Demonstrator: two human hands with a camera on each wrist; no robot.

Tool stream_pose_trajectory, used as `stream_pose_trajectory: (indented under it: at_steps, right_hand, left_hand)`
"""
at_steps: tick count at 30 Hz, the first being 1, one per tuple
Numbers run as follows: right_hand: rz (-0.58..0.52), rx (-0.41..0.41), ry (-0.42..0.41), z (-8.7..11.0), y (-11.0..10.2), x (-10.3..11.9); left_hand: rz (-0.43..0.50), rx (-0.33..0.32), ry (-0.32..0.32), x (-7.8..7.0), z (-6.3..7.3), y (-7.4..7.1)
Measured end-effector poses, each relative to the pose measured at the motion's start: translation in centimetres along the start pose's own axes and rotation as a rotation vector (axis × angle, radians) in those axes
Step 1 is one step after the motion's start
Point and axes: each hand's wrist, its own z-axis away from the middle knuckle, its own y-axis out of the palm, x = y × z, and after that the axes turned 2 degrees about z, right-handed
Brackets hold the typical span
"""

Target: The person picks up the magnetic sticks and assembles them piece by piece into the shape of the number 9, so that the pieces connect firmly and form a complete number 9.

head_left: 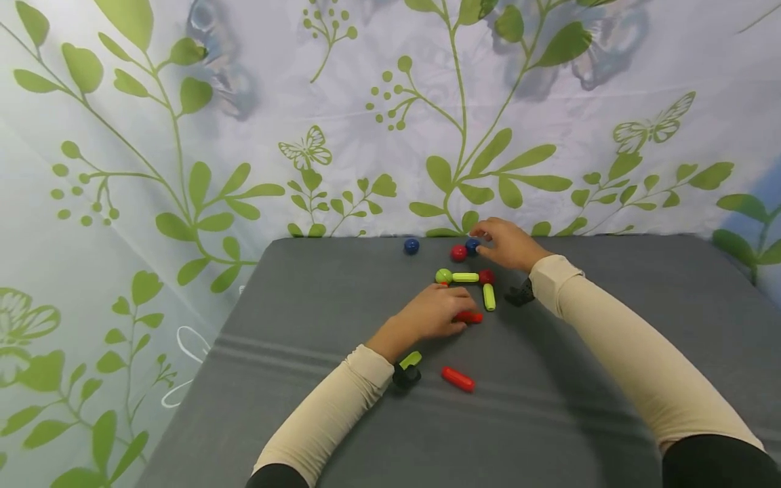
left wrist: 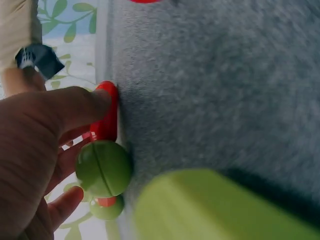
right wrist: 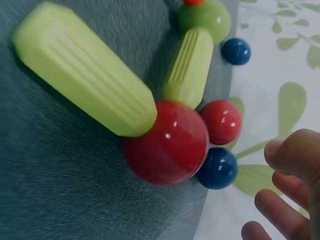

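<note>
My left hand (head_left: pixel 434 313) pinches a red rod (head_left: pixel 470 317) between thumb and fingers. In the left wrist view, a green ball (left wrist: pixel 103 168) is joined to the end of that red rod (left wrist: pixel 106 117). Beyond it lies a joined piece: a green ball (head_left: pixel 443 276), a yellow-green rod (head_left: pixel 466 277), a dark red ball (head_left: pixel 486 276) and a second yellow-green rod (head_left: pixel 489 297). My right hand (head_left: pixel 505 245) hovers at the far edge with fingers spread, beside a blue ball (head_left: pixel 472 246); the right wrist view shows a gap between its fingertips and the ball (right wrist: pixel 216 168).
A loose red ball (head_left: pixel 459 253) sits against the blue one, with another blue ball (head_left: pixel 411 246) farther left. A red rod (head_left: pixel 457 379) and a yellow-green rod (head_left: pixel 411 359), partly behind the left wrist, lie nearer on the grey table (head_left: pixel 293 420). A patterned curtain (head_left: pixel 366 108) hangs behind.
</note>
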Motion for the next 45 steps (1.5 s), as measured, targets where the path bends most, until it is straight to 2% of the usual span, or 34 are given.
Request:
stream_pose_trajectory:
  at_steps: [3,9,13,20,25,34,39,45]
  right_hand:
    - [0.031,0.032,0.02,-0.6,0.0,-0.3]
    - [0.111,0.103,0.029,-1.8,0.2,-0.5]
    - [0.138,0.125,0.029,-2.1,0.9,-1.1]
    - [0.158,0.108,-0.006,-1.7,2.2,-2.4]
    - [0.145,0.087,-0.004,-1.3,2.1,-2.5]
    - [0.089,0.057,0.027,0.4,2.0,-2.4]
    - [0.065,0.044,0.056,1.7,1.2,-2.5]
    - [0.015,-0.016,0.041,4.1,-0.1,-0.8]
  left_hand:
    - [-0.012,0.01,-0.006,-0.1,-0.2,0.3]
    - [-0.046,-0.04,-0.008,0.0,-0.3,0.7]
    - [-0.036,-0.046,-0.011,0.1,-0.2,0.9]
    - [0.082,-0.053,-0.03,0.0,0.0,1.0]
    - [0.085,-0.073,-0.021,0.3,0.0,1.0]
    - [0.101,-0.065,-0.021,0.3,-0.1,1.3]
    - [0.113,-0.063,-0.016,0.2,-0.2,1.2]
    - [0.13,-0.086,-0.008,0.5,0.0,1.0]
